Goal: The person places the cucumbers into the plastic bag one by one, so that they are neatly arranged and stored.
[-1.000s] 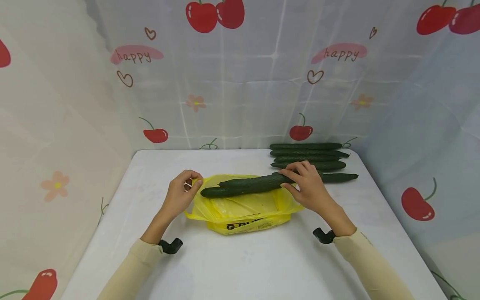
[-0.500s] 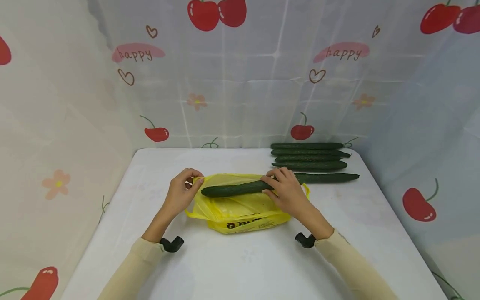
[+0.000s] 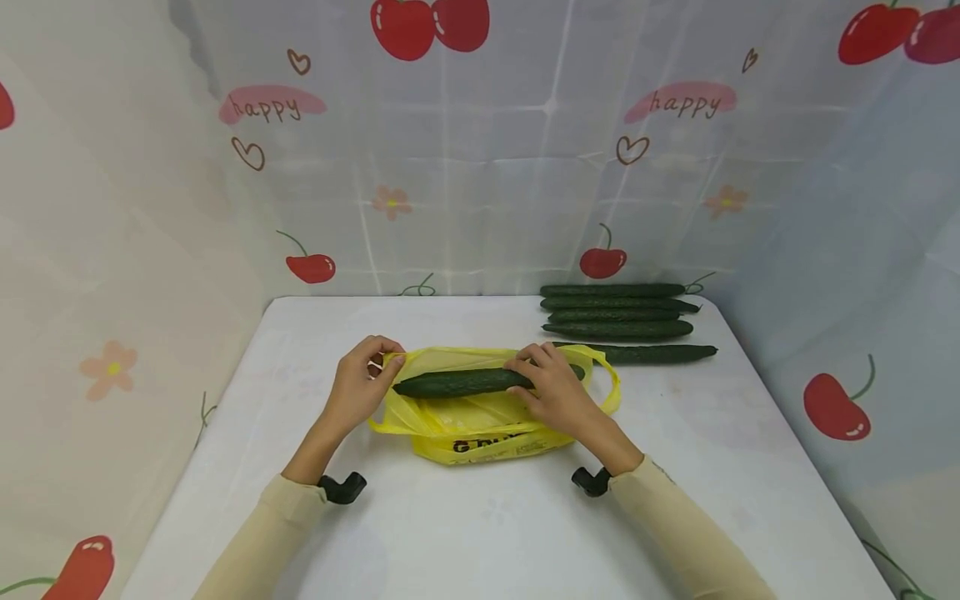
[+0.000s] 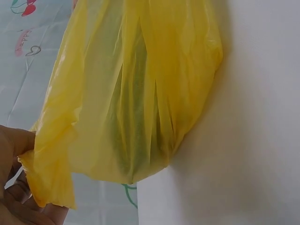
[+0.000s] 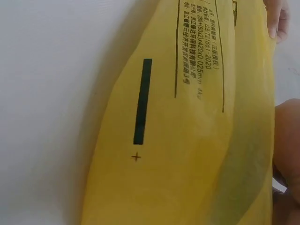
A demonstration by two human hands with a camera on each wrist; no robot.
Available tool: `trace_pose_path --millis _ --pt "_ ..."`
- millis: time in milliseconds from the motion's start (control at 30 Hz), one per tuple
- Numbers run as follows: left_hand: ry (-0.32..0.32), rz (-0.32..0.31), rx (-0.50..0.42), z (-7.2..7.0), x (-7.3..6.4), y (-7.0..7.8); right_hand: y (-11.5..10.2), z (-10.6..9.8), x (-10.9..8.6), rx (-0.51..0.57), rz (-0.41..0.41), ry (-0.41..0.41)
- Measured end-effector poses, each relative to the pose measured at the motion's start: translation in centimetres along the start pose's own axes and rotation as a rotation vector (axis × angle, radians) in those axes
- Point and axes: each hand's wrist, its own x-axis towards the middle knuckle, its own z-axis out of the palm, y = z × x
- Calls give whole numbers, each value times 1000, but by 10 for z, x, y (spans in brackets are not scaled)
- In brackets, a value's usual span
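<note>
One cucumber [image 3: 450, 383], grasped by the right hand [image 3: 551, 387] at the mouth of a yellow bag [image 3: 450, 425], between the worktop's [image 3: 487, 533] side edges; left hand [image 3: 356, 383] pinches the rim. Five more cucumbers [image 3: 615, 331], toward the far right corner. Likely fault: mouth sagging shut if left fingers slip.

The bag [image 3: 480, 452] is yellow printed in black, and the held cucumber [image 3: 459, 383] dark green.

At the lower left, the left hand [image 4: 16, 199] is pinching the edge of a yellow bag [image 4: 187, 70], which is filling the centre, a green shape [image 4: 136, 112] showing through its folds. Printed cloth [image 4: 23, 89] is appearing at left, a white tabletop [image 4: 253, 117] at right.
</note>
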Motion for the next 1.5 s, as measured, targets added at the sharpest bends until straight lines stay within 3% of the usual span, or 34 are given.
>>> trace_pose_path --millis 300,600,767,1000,1333,1500 --pt "5 5 12 -2 -1 0 6 5 -1 33 8 -80" --pt "26 26 2 -2 -2 4 11 7 8 -42 31 -173" --pt "42 39 -7 -3 -2 5 12 8 10 -68 36 -185" --pt "37 19 -1 -2 -6 3 9 10 10 -101 42 -252" --pt "69 52 23 -4 -3 7 11 9 9 -107 83 -254" --pt "44 44 30 -7 -4 7 13 12 7 -107 133 -241"
